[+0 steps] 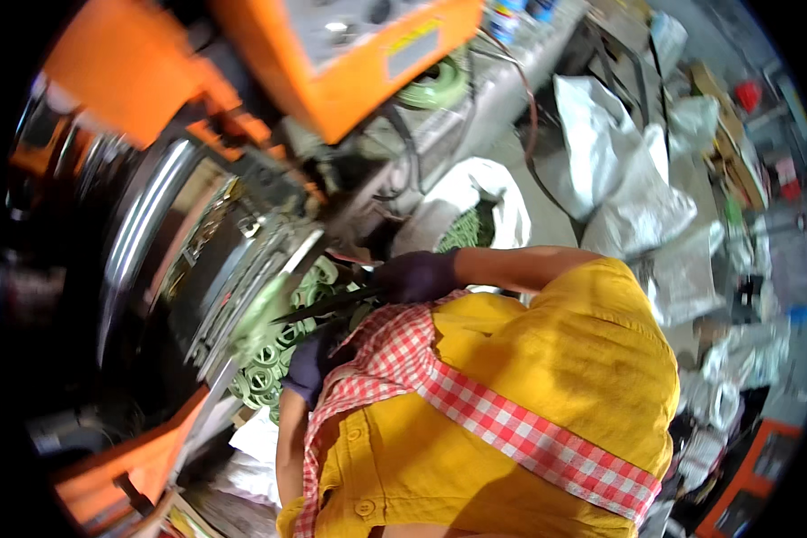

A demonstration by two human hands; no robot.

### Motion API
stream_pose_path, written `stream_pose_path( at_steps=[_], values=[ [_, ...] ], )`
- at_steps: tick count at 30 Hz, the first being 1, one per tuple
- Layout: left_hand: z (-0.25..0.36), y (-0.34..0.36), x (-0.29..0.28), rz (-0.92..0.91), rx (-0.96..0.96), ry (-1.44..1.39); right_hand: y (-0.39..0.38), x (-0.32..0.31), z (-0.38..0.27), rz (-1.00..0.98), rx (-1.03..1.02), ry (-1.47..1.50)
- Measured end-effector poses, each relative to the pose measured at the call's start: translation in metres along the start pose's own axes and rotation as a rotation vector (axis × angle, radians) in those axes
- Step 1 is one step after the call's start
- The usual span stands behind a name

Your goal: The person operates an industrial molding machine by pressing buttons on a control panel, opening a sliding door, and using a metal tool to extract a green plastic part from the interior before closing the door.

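My right hand (417,276), in a dark glove, is closed around a dark, long, pointed tool (327,307). Its tip points left, and blur hides its exact kind. Just below it, my left hand (312,363), also gloved, is beside a heap of pale green ring-shaped parts (264,378). Its fingers are mostly hidden by the apron and blurred. More green rings lie under and beyond the tool. A pale green blurred piece (258,318) hangs at the machine's edge, left of the tool tip; I cannot tell whether it touches the tool.
An orange and metal machine (166,211) fills the left side, with an orange control box (327,85) above. An open white sack (502,193) holding small green pieces stands beyond my right hand. Several white sacks (637,193) and assorted clutter lie at right. A green coil (435,90) rests near the box.
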State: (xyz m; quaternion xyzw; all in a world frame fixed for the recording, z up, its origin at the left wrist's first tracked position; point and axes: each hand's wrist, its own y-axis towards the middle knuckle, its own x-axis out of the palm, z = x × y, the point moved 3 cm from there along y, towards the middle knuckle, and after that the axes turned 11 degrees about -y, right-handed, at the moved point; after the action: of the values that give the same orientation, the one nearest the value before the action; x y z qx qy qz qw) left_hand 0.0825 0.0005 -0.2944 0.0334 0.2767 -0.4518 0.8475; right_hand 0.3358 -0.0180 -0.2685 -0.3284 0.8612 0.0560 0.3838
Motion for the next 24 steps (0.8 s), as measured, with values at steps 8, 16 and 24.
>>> stream_pose_path(
  at_steps=[8, 16, 24],
  values=[
    [-0.034, 0.008, 0.024, 0.042, -0.298, -0.059, -0.179, 0.092, 0.131, 0.072, 0.768, 0.495],
    [0.046, 0.006, -0.01, 0.343, -0.167, -0.005, -0.175, 0.185, 0.248, -0.091, 0.871, 1.53],
    [0.199, -0.211, -0.17, 2.074, -0.003, 0.848, -0.198, 0.046, 0.211, 0.914, 0.967, 0.753]
  ],
)
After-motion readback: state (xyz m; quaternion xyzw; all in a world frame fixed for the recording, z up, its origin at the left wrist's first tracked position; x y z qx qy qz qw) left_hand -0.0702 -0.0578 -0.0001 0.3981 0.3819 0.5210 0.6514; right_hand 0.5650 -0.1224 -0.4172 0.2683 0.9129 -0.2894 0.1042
